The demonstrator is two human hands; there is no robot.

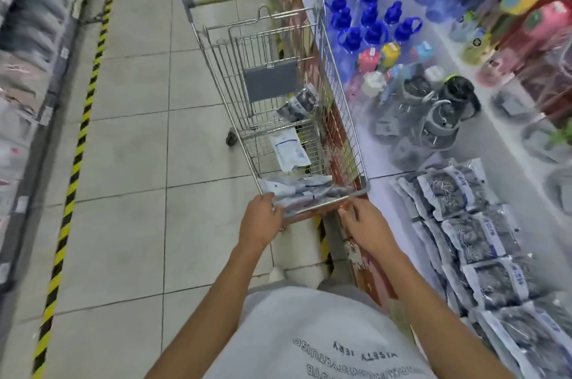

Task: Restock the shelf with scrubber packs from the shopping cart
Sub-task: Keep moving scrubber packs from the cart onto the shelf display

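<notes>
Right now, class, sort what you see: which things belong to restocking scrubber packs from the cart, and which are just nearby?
Belong to the job:
shopping cart
scrubber packs in the cart
scrubber packs on the shelf
left hand
right hand

Just nearby:
blue-capped bottles
grey jugs
striped floor tape

We reach both bare arms forward and down from the lower edge of the view, elbows bent a little and forearms converging. Our left hand [260, 222] shows its back to the camera, its fingers curled over at the knuckles and gripping. Our right hand [366, 225] lies just beside it, to the right, with thumb and fingers extended forward and loosely spread, the fingertips pointing left.
</notes>
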